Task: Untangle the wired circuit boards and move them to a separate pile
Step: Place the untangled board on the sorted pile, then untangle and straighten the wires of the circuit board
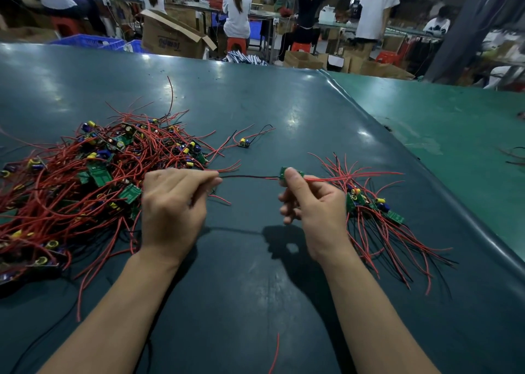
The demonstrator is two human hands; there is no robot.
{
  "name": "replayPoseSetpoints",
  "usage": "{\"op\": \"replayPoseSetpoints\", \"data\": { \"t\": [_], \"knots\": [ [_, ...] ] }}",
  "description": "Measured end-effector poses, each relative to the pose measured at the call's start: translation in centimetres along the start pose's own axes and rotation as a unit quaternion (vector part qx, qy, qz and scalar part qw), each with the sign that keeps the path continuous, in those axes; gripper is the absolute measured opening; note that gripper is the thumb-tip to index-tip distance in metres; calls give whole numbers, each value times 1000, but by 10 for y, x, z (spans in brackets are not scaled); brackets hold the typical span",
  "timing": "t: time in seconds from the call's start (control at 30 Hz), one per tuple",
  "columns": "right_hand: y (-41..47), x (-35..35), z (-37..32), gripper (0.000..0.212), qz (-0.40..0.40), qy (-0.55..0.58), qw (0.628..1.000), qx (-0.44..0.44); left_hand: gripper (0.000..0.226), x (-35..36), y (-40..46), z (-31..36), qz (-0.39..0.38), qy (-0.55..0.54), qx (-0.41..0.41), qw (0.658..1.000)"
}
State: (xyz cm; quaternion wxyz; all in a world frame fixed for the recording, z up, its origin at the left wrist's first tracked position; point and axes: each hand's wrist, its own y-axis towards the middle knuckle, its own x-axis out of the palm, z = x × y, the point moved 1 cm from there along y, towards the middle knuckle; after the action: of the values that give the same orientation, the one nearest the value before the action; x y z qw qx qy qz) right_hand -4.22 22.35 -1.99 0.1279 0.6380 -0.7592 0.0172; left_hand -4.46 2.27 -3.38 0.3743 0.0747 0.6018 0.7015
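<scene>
- Right hand (308, 203) pinches a small green circuit board (289, 172) between thumb and curled fingers, held above the dark green table (270, 112); red leads trail off to its right.
- Left hand (176, 200) has its fingers closed round the far end of that board's wires (247, 177) — a thin run, dark beside red, drawn straight between the two hands.
- Tangled pile (85, 180) of boards and red wires lies left of the left hand; the sorted pile (375, 211) lies just right of the right hand. One stray board (243, 142) sits apart, farther back.
- Handling, judged: the board looks light and rigid, the leads thin, limp and springy — they would snag on neighbours easily.
- Solder joints are likely the weak point; a hard tug along the wire could strain them.
- Best hold seems the board's edges, with the other hand near the wire tips.
</scene>
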Motion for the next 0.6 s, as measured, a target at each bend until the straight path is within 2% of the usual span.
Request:
{"op": "replayPoseSetpoints", "data": {
  "t": [0.1, 0.17, 0.23, 0.3, 0.33, 0.4, 0.5, 0.6],
  "knots": [
    [-3, -2, -1, 32, 86, 8, 996, -22, 10, -4, -1, -6, 37, 30, -53, 997],
    [-2, -5, -2, 31, 172, 35, 984, -30, 11, -7, -1, -8, 45, 31, -85, 995],
    [2, -15, -6, 27, 250, 130, 959, -11, 12, -9, -2, -7, 38, 34, -100, 994],
    [2, -24, -6, 24, 284, 250, 924, 50, 10, -8, -3, -5, 22, 40, -97, 994],
    [1, -26, -4, 22, 287, 282, 911, 85, 10, -8, -3, -4, 14, 44, -96, 994],
    [0, -22, 3, 18, 259, 283, 915, 125, 11, -7, -4, -3, -1, 54, -109, 993],
    [0, -13, 10, 18, 200, 213, 949, 121, 13, -7, -6, -5, -24, 82, -136, 987],
    [-2, -6, 13, 22, 143, 94, 981, 90, 15, -12, -3, -8, -32, 162, -152, 975]
  ]
}}
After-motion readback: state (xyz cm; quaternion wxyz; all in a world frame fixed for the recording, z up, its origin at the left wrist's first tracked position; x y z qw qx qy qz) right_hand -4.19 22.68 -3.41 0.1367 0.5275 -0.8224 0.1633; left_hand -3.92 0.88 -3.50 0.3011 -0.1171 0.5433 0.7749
